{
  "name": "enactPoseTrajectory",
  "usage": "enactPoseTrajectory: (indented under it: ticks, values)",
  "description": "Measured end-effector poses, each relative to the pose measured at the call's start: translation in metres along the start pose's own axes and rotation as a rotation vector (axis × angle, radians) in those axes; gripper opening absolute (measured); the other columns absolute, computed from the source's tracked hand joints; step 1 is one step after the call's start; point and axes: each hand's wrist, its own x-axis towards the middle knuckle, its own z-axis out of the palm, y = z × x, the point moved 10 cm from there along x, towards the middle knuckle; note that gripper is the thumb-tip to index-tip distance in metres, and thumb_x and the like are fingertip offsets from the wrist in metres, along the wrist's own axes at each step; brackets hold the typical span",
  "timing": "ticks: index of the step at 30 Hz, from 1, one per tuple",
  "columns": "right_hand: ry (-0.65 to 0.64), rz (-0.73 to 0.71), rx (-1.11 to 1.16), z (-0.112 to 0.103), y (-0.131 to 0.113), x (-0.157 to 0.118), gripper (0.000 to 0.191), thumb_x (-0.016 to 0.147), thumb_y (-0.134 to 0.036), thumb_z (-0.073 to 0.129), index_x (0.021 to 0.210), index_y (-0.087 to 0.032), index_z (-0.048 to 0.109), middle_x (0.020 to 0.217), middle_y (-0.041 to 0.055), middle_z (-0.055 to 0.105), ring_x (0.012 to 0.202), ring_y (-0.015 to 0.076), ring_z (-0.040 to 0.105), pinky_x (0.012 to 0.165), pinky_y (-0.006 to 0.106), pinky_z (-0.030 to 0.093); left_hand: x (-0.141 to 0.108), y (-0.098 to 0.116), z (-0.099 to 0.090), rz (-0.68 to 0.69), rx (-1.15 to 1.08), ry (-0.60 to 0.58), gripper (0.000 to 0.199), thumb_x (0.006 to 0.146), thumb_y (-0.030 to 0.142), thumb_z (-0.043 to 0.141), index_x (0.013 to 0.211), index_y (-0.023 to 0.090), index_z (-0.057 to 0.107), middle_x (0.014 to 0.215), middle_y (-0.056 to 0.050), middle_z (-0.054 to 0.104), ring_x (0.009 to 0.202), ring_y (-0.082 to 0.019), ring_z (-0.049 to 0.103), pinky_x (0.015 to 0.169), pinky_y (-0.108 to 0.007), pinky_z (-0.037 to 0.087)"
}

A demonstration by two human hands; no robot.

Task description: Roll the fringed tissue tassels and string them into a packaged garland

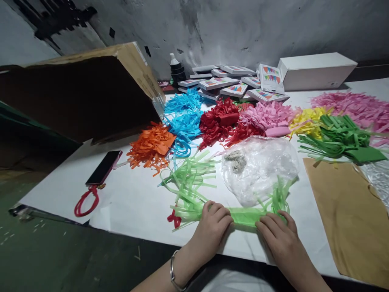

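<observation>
A light green fringed strip [246, 216] lies across the white table near its front edge. My left hand [214, 223] is closed on the strip's left part, its fingers curled over it. At the other end my right hand [277, 231] has its fingers bent over the same strip. Cut green fringe spreads out beyond both hands. More light green fringe [190, 174] lies behind my left hand, and a small red ribbon piece [174, 219] is to its left. A clear plastic bag [261, 166] rests just behind the strip.
Orange [152, 147], blue [185, 117], red [219, 121], pink, yellow and dark green fringe bundles line the back. Behind them are flat printed boxes [217, 83] and a white box [316, 71]. A phone [103, 167], large carton [139, 77] and brown sheet [349, 219] flank them.
</observation>
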Motion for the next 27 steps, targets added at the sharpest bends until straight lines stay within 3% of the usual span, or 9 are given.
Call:
enactPoseTrajectory:
  ticks: [3,6,10,13,16,19,21,24,27]
  values:
    - [-0.02,0.07,-0.037,0.003,0.014,0.001,0.025,0.103,-0.014,0.04,0.09,-0.021,0.061,0.091,0.0034,0.066,0.094,0.0207,0.06,0.103,0.046,0.03,0.001,-0.014,-0.002,-0.15,0.044,-0.042,0.018,0.098,0.014,0.048,0.089,0.018,0.063,0.095,-0.006,0.068,0.092,-0.023,0.056,0.092,-0.046,0.038]
    - [-0.053,0.125,-0.109,0.011,0.022,0.013,0.028,0.102,-0.019,0.044,0.078,-0.021,0.056,0.077,0.0024,0.06,0.08,0.0213,0.056,0.091,0.044,0.032,0.007,-0.026,0.002,-0.288,0.158,-0.117,0.018,0.096,0.014,0.05,0.085,0.017,0.064,0.096,-0.008,0.066,0.093,-0.025,0.056,0.089,-0.048,0.039]
    - [-0.057,0.177,-0.193,0.012,0.027,0.029,0.031,0.1,-0.023,0.049,0.07,-0.021,0.053,0.067,0.0014,0.053,0.07,0.0218,0.05,0.083,0.042,0.033,0.019,-0.032,0.005,-0.33,0.218,-0.166,0.02,0.094,0.017,0.055,0.079,0.016,0.067,0.093,-0.01,0.065,0.09,-0.028,0.056,0.082,-0.049,0.04]
    - [-0.006,0.17,-0.195,0.003,0.023,0.032,0.022,0.1,-0.019,0.048,0.082,-0.019,0.06,0.083,0.0066,0.063,0.082,0.0243,0.056,0.094,0.049,0.032,0.024,-0.033,0.006,-0.317,0.22,-0.2,0.019,0.094,0.018,0.058,0.078,0.017,0.068,0.091,-0.009,0.065,0.088,-0.028,0.056,0.08,-0.047,0.04]
    - [0.008,0.051,-0.112,0.004,0.006,0.031,0.017,0.1,-0.016,0.047,0.099,-0.018,0.065,0.103,0.0089,0.068,0.102,0.0251,0.06,0.104,0.05,0.029,0.026,-0.034,0.005,-0.303,0.205,-0.216,0.019,0.093,0.018,0.059,0.075,0.017,0.067,0.089,-0.008,0.064,0.088,-0.027,0.057,0.08,-0.045,0.041]
    - [-0.029,-0.063,-0.031,0.013,-0.011,0.028,0.023,0.099,-0.011,0.045,0.096,-0.019,0.066,0.091,0.0041,0.069,0.095,0.0211,0.062,0.102,0.044,0.032,0.027,-0.035,0.0,-0.299,0.184,-0.204,0.018,0.093,0.02,0.061,0.076,0.017,0.067,0.088,-0.007,0.065,0.087,-0.026,0.057,0.08,-0.045,0.042]
    - [-0.035,-0.066,-0.007,0.016,-0.013,0.028,0.027,0.098,-0.007,0.043,0.088,-0.019,0.065,0.08,0.0023,0.065,0.083,0.0186,0.06,0.097,0.042,0.033,0.025,-0.034,-0.004,-0.291,0.17,-0.174,0.009,0.09,0.026,0.066,0.09,0.017,0.068,0.101,-0.01,0.066,0.096,-0.028,0.058,0.087,-0.047,0.042]
    - [-0.014,-0.026,0.032,0.015,-0.012,0.029,0.026,0.099,-0.009,0.043,0.086,-0.018,0.063,0.077,0.0016,0.061,0.077,0.0166,0.056,0.092,0.039,0.034,0.022,-0.019,-0.008,-0.15,0.131,-0.082,0.025,0.087,0.027,0.072,0.11,0.02,0.066,0.121,-0.01,0.064,0.112,-0.03,0.054,0.105,-0.054,0.033]
    - [-0.008,-0.023,0.048,0.016,-0.016,0.032,0.02,0.101,-0.015,0.044,0.096,-0.018,0.064,0.084,0.0039,0.064,0.082,0.0182,0.056,0.092,0.039,0.034,0.016,-0.001,-0.006,0.013,0.091,0.002,0.015,0.093,0.012,0.06,0.096,0.024,0.068,0.109,-0.004,0.069,0.106,-0.024,0.056,0.108,-0.052,0.028]
